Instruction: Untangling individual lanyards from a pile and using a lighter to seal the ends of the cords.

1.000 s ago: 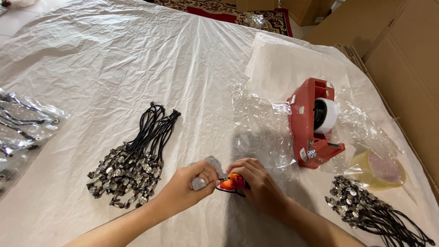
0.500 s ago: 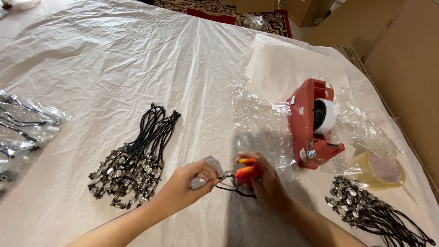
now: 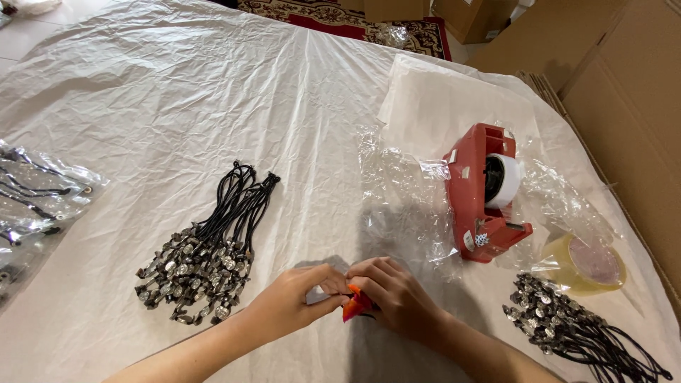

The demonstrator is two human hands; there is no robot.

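My left hand [image 3: 294, 301] and my right hand [image 3: 397, 298] meet low in the middle of the white sheet [image 3: 177, 92]. Between their fingertips they pinch a small orange piece [image 3: 353, 306] with a bit of black cord under it; most of it is hidden by the fingers. A bundle of black cord necklaces with metal charms [image 3: 206, 248] lies just to the left of my left hand. A second such bundle [image 3: 574, 330] lies to the right of my right forearm.
A red tape dispenser [image 3: 482, 195] with a white roll stands on crumpled clear plastic bags [image 3: 401, 195]. A roll of clear tape [image 3: 585, 264] lies beside it. Bagged necklaces [image 3: 32, 206] rest at the left edge. Cardboard boxes [image 3: 631, 85] stand at the right.
My hands have drawn closer together and now cover the orange piece more. The small silver piece seen by my left fingers earlier is hidden.
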